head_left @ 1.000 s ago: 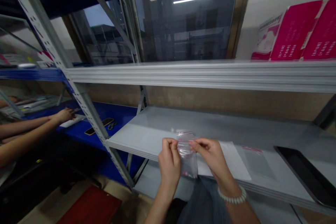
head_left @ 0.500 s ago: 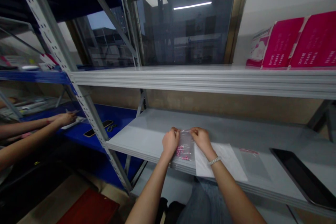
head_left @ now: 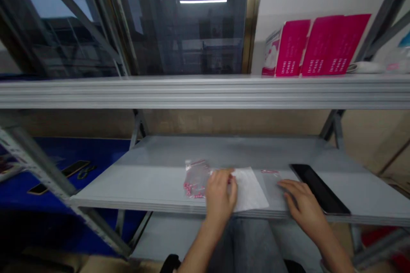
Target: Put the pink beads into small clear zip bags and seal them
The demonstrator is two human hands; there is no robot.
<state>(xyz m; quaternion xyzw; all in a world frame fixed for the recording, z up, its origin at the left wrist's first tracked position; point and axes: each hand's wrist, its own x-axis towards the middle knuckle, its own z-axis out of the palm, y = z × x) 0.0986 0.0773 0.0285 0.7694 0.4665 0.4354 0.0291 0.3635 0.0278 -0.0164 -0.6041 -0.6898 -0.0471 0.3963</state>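
My left hand (head_left: 221,192) rests over the left part of a white sheet (head_left: 251,190), fingers bent and thumb apart from them; its fingertips are blurred. Just left of it lies a clear zip bag (head_left: 197,175) with small pink pieces gathered near its bottom. My right hand (head_left: 303,204) is open, fingers spread, at the right edge of a second clear zip bag (head_left: 272,183) with a red line along its top. Whether its fingertips touch that bag I cannot tell.
A black tablet (head_left: 320,190) lies right of my right hand. Pink boxes (head_left: 329,47) stand on the upper shelf (head_left: 160,94). Beyond the rack post (head_left: 35,162) at left, a phone (head_left: 75,168) and scissors (head_left: 86,172) lie on a blue surface.
Both hands have let go of the bag with pink pieces. My left hand is now over the white sheet, my right hand farther right by the other bag. The view has turned right.
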